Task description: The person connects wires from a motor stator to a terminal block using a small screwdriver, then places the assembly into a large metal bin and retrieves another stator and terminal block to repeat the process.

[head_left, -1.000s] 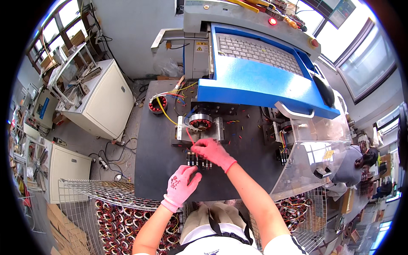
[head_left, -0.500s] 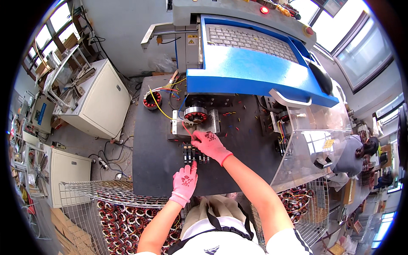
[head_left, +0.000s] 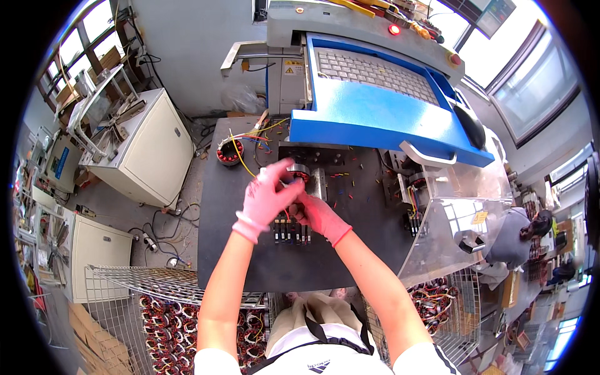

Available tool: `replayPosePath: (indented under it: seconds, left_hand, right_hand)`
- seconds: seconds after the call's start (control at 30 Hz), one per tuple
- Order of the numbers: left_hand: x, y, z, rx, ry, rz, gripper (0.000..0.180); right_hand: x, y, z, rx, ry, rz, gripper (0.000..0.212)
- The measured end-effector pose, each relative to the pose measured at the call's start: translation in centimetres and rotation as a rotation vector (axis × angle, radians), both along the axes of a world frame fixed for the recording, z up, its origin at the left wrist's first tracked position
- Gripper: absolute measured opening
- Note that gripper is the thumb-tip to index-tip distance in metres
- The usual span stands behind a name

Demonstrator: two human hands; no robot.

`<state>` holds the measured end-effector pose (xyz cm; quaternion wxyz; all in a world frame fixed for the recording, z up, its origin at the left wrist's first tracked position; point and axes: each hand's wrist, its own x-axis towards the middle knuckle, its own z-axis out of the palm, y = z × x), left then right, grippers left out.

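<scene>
Shifted since half a second ago, from just below the clip row up to the fixture: left hand [head_left: 265, 195]. Little changed in place: right hand [head_left: 315, 215].

Centre of record: mounted stator [head_left: 302, 169], held in steel fixture [head_left: 319, 185] on dark tabletop [head_left: 356, 250], near side partly masked by fingers. Clock taken with 12 away from the wearer. Lying about 2 o'clock from left palm, 11 o'clock from right. Left nearer, fingers overlapping the ring's near-left edge. Ring-shaped, so without a long axis; bore direction not readable from here.

State of hands: left half-curled and motion-blurred, contact with ring uncertain; right with fingers bunched almost closed, tips meeting the left's. Cannot tell what, if anything, in either grip.

Counts, outward from mounted stator:
- Clip row [head_left: 292, 232]: one, at 6 o'clock, at least five clips showing.
- Loose stator [head_left: 230, 152]: one, between 9 and 10, yellow lead [head_left: 240, 156] trailing.
- Clear cover [head_left: 453, 234]: one, toward 4.
- Keyboard [head_left: 375, 75]: one, at 1, in blue tray [head_left: 387, 125].
- Wire baskets [head_left: 144, 278]: two, at 8 and 4; contents too many to count.
</scene>
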<state>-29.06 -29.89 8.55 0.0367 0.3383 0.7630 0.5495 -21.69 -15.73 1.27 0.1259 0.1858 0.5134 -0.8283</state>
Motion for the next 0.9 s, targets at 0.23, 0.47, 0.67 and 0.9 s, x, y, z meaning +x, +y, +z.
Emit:
replayPosePath:
  seconds: [0.23,0.47,0.67,0.9]
  left_hand:
    - [10.0,-5.0,-2.3,-0.087,0.274,-0.166,0.031]
    - [12.6,-7.4,-9.8,-0.660,0.261,0.073,0.055]
    - [13.3,-6.9,-12.9,-0.931,0.385,0.056,0.059]
    - [13.2,-6.9,-13.8,-0.953,0.446,0.047,0.055]
  right_hand:
    - [-0.3,-0.3,2.6,0.173,0.019,0.205,0.019]
    - [0.5,-0.6,0.6,0.663,0.132,0.146,0.021]
    - [0.6,-1.2,-0.6,0.833,0.234,0.108,0.021]
    - [0.9,-2.1,1.0,0.911,0.243,0.159,0.021]
